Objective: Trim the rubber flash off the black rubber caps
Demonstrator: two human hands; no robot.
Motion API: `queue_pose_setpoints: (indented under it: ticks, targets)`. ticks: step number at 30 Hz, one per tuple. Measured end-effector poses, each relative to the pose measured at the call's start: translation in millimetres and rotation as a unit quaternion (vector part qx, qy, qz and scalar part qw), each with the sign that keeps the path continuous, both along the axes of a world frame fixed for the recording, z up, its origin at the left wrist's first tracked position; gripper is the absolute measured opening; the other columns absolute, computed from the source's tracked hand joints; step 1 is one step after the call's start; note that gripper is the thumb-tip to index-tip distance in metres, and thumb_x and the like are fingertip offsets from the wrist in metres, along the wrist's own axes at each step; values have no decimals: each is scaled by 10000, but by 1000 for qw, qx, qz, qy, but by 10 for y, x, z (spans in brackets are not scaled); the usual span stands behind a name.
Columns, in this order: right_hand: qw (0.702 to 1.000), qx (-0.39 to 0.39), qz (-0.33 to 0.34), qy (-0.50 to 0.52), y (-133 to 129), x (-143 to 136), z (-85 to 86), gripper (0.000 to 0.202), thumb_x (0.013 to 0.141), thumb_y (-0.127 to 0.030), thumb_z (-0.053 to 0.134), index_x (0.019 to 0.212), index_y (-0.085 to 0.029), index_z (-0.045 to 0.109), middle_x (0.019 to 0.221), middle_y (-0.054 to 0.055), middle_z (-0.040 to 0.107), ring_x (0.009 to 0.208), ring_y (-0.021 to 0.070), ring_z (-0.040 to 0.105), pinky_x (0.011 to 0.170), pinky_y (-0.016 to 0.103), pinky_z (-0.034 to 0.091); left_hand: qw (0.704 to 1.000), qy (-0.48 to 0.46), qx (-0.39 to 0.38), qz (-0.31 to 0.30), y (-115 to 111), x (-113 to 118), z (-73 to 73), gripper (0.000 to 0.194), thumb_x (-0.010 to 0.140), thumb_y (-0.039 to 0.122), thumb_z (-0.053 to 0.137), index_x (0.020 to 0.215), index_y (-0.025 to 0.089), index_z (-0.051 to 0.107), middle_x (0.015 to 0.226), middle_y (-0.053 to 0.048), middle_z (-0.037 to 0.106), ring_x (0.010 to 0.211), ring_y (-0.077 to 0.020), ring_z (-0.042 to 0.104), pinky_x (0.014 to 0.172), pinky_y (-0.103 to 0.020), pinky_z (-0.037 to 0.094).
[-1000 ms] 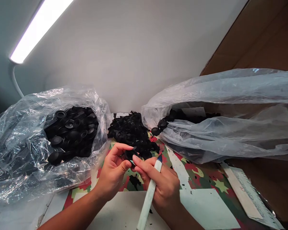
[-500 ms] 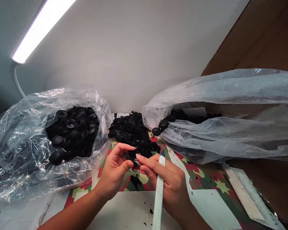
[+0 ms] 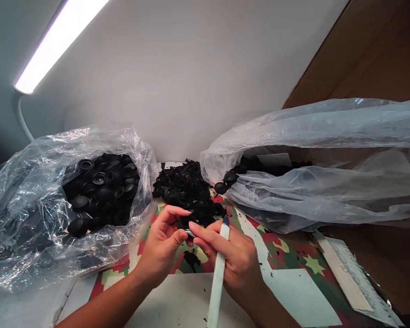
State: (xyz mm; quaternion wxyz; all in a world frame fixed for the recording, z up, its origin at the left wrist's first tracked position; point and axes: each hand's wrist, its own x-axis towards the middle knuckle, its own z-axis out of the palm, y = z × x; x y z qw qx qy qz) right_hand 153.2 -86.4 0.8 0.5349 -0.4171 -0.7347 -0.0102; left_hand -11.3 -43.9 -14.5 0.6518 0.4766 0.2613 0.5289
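My left hand (image 3: 164, 241) pinches a small black rubber piece (image 3: 186, 222) between thumb and fingers, low in front of me. My right hand (image 3: 228, 255) is closed around a long pale-handled tool (image 3: 217, 278) with a blue part near its upper end. The right thumb and fingertips meet the black piece from the right and partly cover it. The tool's working tip is hidden or too small to make out. Just beyond both hands lies a heap of black rubber scraps (image 3: 184, 184).
A clear plastic bag (image 3: 34, 182) of round black parts (image 3: 102, 196) stands at left. At right, another bag (image 3: 294, 196) holds black strips beside cardboard (image 3: 369, 54). A lamp (image 3: 58, 43) hangs upper left; white card (image 3: 300, 291) lies lower right.
My right hand and the tool have shifted slightly left, closer to my left hand, and the tool leans more. My left hand has hardly moved. The whole view has shifted slightly.
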Motion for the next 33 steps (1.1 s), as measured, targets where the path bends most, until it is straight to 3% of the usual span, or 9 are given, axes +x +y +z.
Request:
queue_pose_setpoints:
  ticks: [6,13,24,33]
  targets:
    - [999,13,-10,39,8,-79,-60,212,1011,-203,605,1104,-165,792,699,20,676,575,118,627,528,215,505,1000,-21,-7,-2,-9,21,41,324,742,389,896,990,221,772,867,-7,638,667,-90,607,589,-153,522]
    - [985,-86,13,150,-18,-140,-10,193,979,-185,649,1103,-179,797,739,11,722,589,112,655,544,188,553,999,-21,-5,-27,21,-2,29,337,749,384,893,1023,240,758,814,-4,692,656,-94,626,624,-163,527]
    - [983,-118,21,141,-118,-140,-5,226,989,-205,626,1126,-166,801,705,21,671,572,124,615,518,216,541,996,45,28,65,30,0,32,351,671,399,939,926,229,768,842,-11,642,787,-147,555,693,-201,480]
    - [988,-82,1,128,-82,-189,-56,227,993,-211,621,1144,-221,791,705,4,692,553,115,604,506,211,539,994,50,31,88,30,13,35,369,643,404,948,898,211,764,850,-24,647,806,-175,550,714,-238,460]
